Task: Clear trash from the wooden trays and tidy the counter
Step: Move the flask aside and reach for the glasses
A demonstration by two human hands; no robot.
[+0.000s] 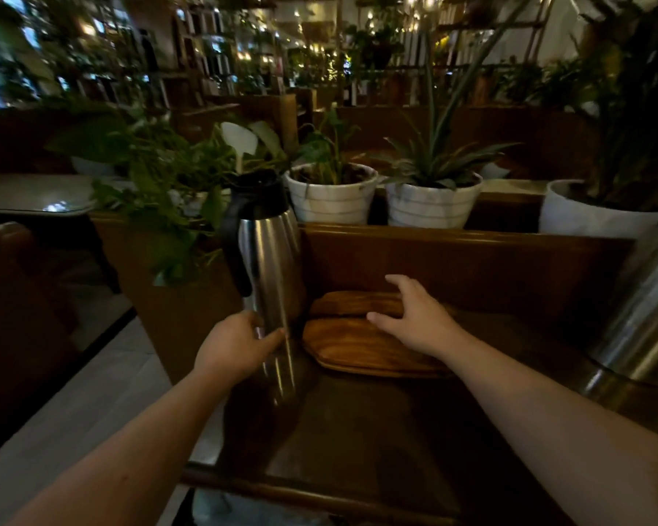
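Left hand (236, 345): wrapped round the lower body of the steel jug (268, 267), fingers curled on its left side and thumb across the front; a firm hold, low down.
Right hand (415, 317): spread open, palm down, resting on the wooden trays (361, 349); it grips nothing, fingers reaching to the far edge of the upper tray.
Trays: two stacked flat on the desk (377, 430), directly under the right hand and just right of the left hand, close beside the jug's base.
Tray axis: long axis runs left to right across the desk, parallel to the wooden back panel (453, 267) beyond the right hand; a narrow end points toward the jug.
Trash: none visible on the trays; the light is dim, so small scraps may be missed.
Risk, jug: tall and held low, it could tip if moved fast.
Risk, trays: the upper tray sits offset, so a one-handed drag could slide it off or knock the jug.
Risk, right side: a steel bin (639, 313) leans well right of the right hand, in the way of a wide sweep.
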